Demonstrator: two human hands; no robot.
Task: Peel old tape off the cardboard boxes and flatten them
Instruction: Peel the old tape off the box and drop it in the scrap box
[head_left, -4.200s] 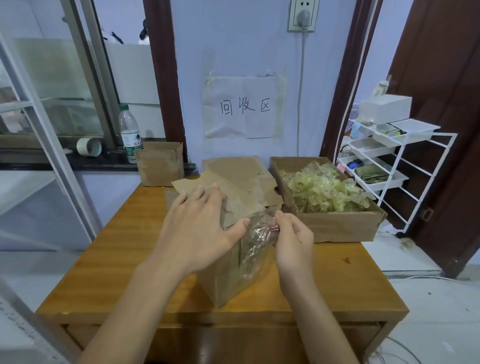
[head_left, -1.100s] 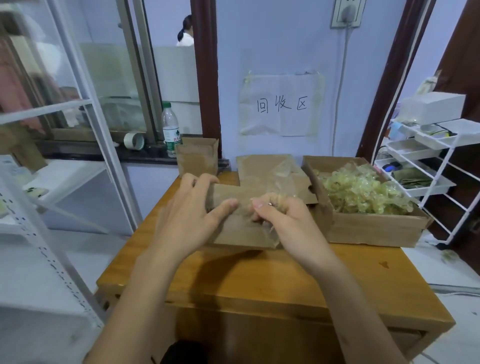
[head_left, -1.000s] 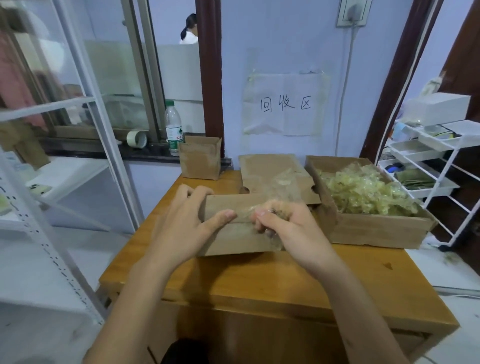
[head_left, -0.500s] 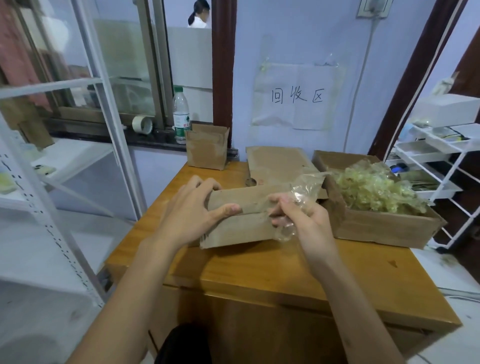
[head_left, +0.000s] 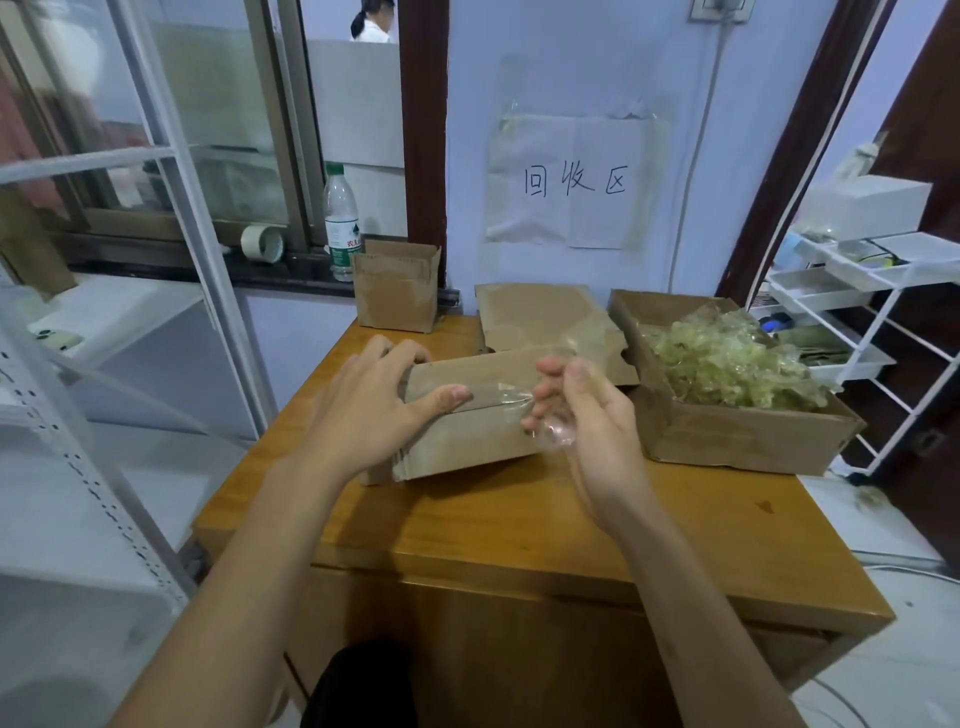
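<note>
Left hand (head_left: 382, 402) — palm down, fingers spread and lightly bent, thumb extended toward the right. Right hand (head_left: 584, 415) — raised just beside it, fingers curled, thumb up. Both forearms bare, reaching forward from the lower edge.

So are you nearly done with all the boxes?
Partway. Done: a flat box lies at the back, and the tray is full of old tape. Now: the left hand steadies a box while the right hand pulls clear tape off. Left: one small box stands unflattened.
</note>
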